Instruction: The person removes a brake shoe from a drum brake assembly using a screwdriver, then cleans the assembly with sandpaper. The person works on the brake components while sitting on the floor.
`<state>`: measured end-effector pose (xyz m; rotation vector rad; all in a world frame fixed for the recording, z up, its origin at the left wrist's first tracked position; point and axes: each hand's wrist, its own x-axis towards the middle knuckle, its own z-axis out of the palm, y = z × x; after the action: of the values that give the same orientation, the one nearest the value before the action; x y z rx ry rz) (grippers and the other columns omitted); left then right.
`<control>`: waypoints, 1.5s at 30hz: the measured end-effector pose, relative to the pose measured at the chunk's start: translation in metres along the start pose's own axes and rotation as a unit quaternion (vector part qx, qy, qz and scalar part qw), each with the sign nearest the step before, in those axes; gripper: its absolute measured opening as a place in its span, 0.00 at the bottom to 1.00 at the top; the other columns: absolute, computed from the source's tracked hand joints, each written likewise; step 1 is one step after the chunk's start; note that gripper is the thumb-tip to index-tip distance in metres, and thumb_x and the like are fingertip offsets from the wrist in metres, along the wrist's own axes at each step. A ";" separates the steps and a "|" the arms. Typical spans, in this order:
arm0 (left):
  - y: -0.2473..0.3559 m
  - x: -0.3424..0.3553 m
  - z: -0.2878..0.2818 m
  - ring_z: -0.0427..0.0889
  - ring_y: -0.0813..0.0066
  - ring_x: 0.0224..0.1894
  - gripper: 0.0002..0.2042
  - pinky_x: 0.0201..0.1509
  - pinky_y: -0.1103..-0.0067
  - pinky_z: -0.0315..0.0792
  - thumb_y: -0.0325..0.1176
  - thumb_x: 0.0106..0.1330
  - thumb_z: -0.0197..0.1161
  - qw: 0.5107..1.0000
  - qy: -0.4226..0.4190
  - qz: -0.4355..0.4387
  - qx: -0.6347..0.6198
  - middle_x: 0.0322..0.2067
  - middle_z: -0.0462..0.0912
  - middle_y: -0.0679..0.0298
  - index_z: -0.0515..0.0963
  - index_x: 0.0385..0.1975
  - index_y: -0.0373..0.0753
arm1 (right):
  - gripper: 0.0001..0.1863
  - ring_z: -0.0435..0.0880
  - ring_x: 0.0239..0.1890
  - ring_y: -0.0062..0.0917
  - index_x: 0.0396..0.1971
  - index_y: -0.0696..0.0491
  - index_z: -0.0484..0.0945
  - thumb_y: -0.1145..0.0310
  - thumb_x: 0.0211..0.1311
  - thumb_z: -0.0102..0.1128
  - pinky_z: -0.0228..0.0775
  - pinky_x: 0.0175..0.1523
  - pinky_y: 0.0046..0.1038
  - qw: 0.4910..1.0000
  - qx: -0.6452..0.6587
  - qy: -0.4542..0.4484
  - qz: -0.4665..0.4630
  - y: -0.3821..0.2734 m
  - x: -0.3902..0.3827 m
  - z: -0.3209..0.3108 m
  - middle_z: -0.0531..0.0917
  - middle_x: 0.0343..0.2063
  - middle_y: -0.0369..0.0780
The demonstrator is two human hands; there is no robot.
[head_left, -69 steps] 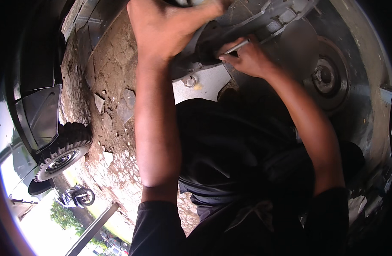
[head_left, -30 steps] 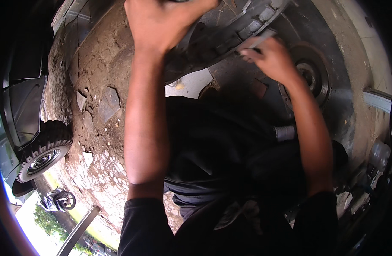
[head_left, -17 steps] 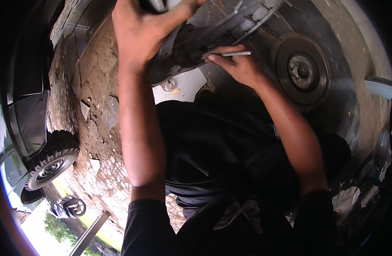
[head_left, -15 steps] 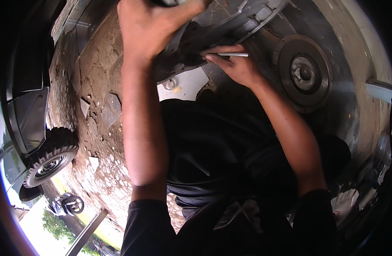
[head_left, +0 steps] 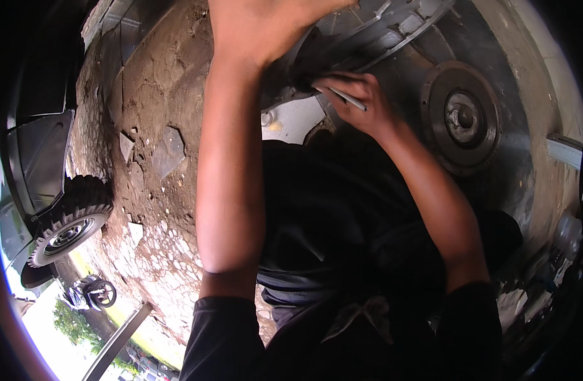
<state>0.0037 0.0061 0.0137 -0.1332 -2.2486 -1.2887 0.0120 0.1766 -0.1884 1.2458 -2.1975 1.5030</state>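
Note:
At the top edge, my left hand (head_left: 272,28) lies over a dark, curved metal housing (head_left: 361,47). Its thumb stretches right, and its other fingers are cut off by the frame, so their grip cannot be told. My right hand (head_left: 361,105) is closed around a slim silver metal rod (head_left: 350,99) at the lower side of the housing. One end of the rod sticks out between the fingers; the other is lost in the shadow under the metal.
Right of the housing lies a round dark metal disc (head_left: 462,119) with a hub. A pale flat piece (head_left: 294,120) sits below the housing. Broken tile (head_left: 169,152) lies on dirt at left. Beyond are a vehicle wheel (head_left: 72,235) and a motorbike (head_left: 91,293).
My left hand sits higher and further right in view, as the whole view has shifted slightly. The rod in my right hand has turned from nearly level to slanting down rightward.

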 end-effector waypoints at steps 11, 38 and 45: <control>-0.015 -0.001 0.007 0.91 0.63 0.45 0.37 0.52 0.70 0.84 0.45 0.47 0.88 0.998 0.008 0.068 -0.001 0.43 0.90 0.47 0.79 0.52 0.25 | 0.09 0.94 0.45 0.40 0.43 0.51 0.91 0.76 0.63 0.74 0.86 0.45 0.38 0.998 -0.066 -0.015 -0.017 0.002 -0.009 0.009 0.94 0.43 0.39; 0.023 0.000 0.013 0.83 0.63 0.58 0.38 0.63 0.71 0.78 0.27 0.55 0.87 0.998 -0.007 -0.047 -0.044 0.57 0.83 0.51 0.72 0.65 0.26 | 0.11 0.92 0.39 0.22 0.42 0.54 0.92 0.63 0.70 0.77 0.81 0.48 0.27 0.942 0.058 0.071 0.324 0.017 -0.025 -0.020 0.94 0.34 0.37; -0.001 -0.001 0.013 0.83 0.63 0.58 0.39 0.65 0.71 0.77 0.27 0.54 0.86 0.993 -0.023 0.025 -0.113 0.56 0.83 0.51 0.73 0.65 0.25 | 0.08 0.94 0.38 0.38 0.39 0.53 0.90 0.67 0.63 0.78 0.84 0.44 0.34 0.991 -0.075 0.054 0.101 0.045 -0.019 -0.005 0.93 0.35 0.42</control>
<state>-0.0006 0.0161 0.0073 -0.3022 -2.1166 -1.5251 -0.0107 0.1965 -0.2270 0.8996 -2.3726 1.4047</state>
